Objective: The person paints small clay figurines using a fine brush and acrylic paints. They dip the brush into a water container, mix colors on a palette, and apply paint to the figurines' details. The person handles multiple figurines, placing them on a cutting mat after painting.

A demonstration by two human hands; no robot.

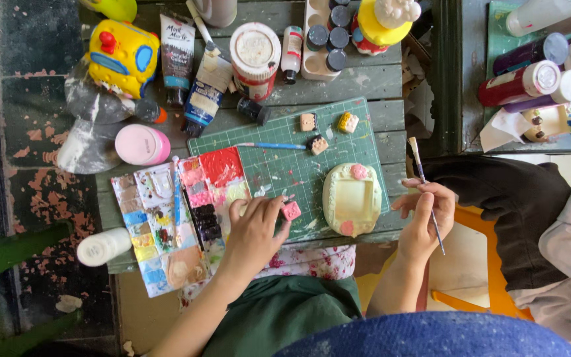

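Just left of the left hand (254,233) lies a messy paint palette (166,225) with red, pink and dark blobs. The left hand pinches a small pink piece (291,211) at its fingertips, right on the green cutting mat (285,168). Between the two hands sits a cream frame (352,199) with pink flowers. The right hand (423,221) pinches a thin paintbrush (424,192), bristles pointing up and away from the frame.

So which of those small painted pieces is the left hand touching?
The pink piece at the green mat's near edge, under the left hand; the other three small pieces lie farther away.
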